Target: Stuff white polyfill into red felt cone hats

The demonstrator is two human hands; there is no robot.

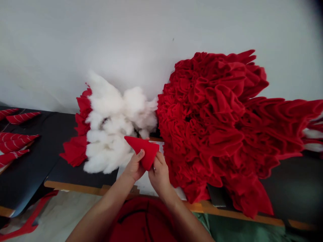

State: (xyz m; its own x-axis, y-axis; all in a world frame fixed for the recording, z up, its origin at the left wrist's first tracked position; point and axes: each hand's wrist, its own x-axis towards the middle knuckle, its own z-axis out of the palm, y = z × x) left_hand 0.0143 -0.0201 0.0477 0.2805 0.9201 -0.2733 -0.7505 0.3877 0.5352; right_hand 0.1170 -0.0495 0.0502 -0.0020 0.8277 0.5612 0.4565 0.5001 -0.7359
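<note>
Red fabric with a dark curved seam [141,218] fills the bottom of the view, with some green cloth [227,228] off to the right, and both bare forearms [101,210] reach out over it. The grip is together on both sides: the left hand [134,166] and right hand [159,175] are pinching a red felt cone [143,151] between fingers and thumbs, with its point aimed left, held just over the edge of the tabletop.

Right behind the hands is a big fluffy heap of white stuffing [111,124], and the cone's tip touches it. To the right there's a huge ruffled pile of red felt pieces [209,117], pressed up beside the stuffing, while a few more red felt pieces [78,151] poke out on its left side.

Further left, on the black tabletop [32,168] with its wooden edge [75,188], lie some red cones with white stripes [13,144] — they're well apart from the hands. A red strap [30,215] is down on the pale floor [65,208], and a white wall [126,37] runs along behind everything.
</note>
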